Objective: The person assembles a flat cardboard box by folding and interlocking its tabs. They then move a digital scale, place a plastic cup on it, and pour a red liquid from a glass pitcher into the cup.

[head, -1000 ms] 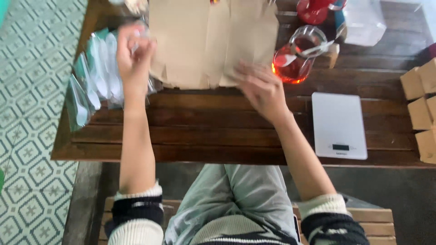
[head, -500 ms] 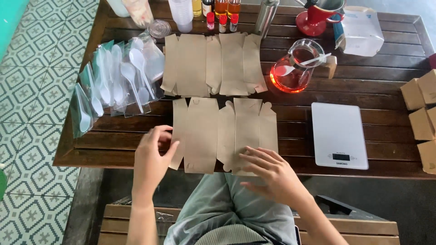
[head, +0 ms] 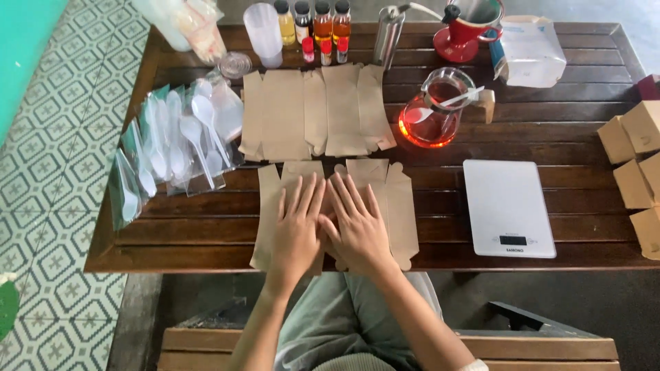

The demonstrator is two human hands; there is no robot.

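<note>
White scale [head: 509, 208], glass jug [head: 434, 110], wrapped spoons [head: 180, 148].

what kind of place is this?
Likely a small cafe or home food-packing bench: a slatted wooden table with flat brown cardboard box blanks, bagged plastic spoons, a white scale and a glass carafe.

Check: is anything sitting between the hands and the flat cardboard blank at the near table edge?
Nothing visible. The left hand and right hand lie palms down directly on the near cardboard blank, fingers spread. The second blank, the packed spoons and the white scale sit clear of them.
</note>
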